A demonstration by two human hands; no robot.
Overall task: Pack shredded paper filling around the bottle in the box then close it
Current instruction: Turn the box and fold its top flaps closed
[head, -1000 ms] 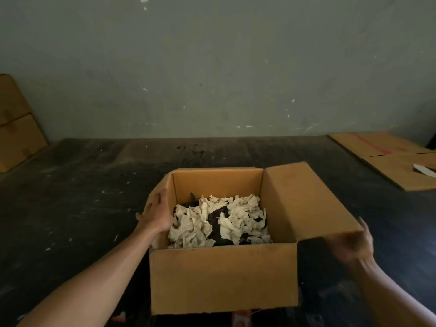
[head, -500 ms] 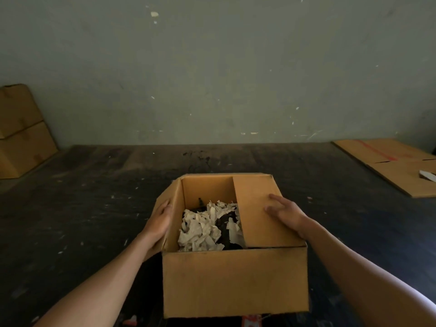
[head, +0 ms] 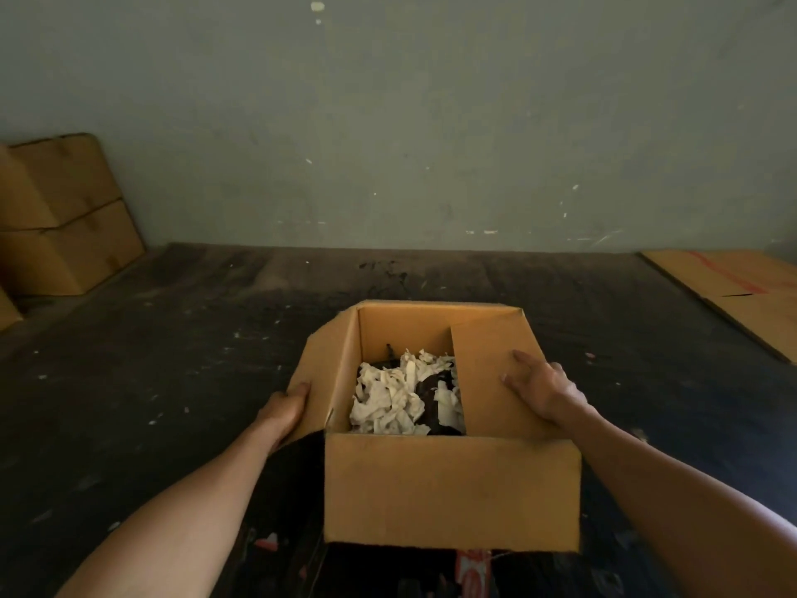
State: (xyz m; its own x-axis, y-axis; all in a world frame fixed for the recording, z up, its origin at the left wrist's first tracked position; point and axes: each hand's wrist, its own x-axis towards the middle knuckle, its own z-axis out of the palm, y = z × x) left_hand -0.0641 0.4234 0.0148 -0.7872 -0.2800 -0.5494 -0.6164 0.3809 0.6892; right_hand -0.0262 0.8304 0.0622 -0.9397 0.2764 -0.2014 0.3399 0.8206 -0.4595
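A brown cardboard box [head: 448, 489] stands in front of me on a dark surface. Inside lies pale shredded paper [head: 390, 397] around a dark bottle [head: 431, 392], which is mostly hidden. The right flap [head: 483, 373] is folded down over the box's right half, with my right hand [head: 541, 388] flat on top of it, fingers spread. My left hand [head: 284, 410] grips the outer side of the left flap [head: 327, 369], which stands tilted outward. The near flap hangs down at the front.
Stacked cardboard boxes [head: 64, 217] stand at the far left against a grey-green wall. Flattened cardboard [head: 746, 295] with a red mark lies at the far right. The dark surface [head: 172, 360] is speckled with pale scraps.
My right hand swung the right flap from standing outward down onto the box and now presses on it. My left hand slid to the outside of the left flap.
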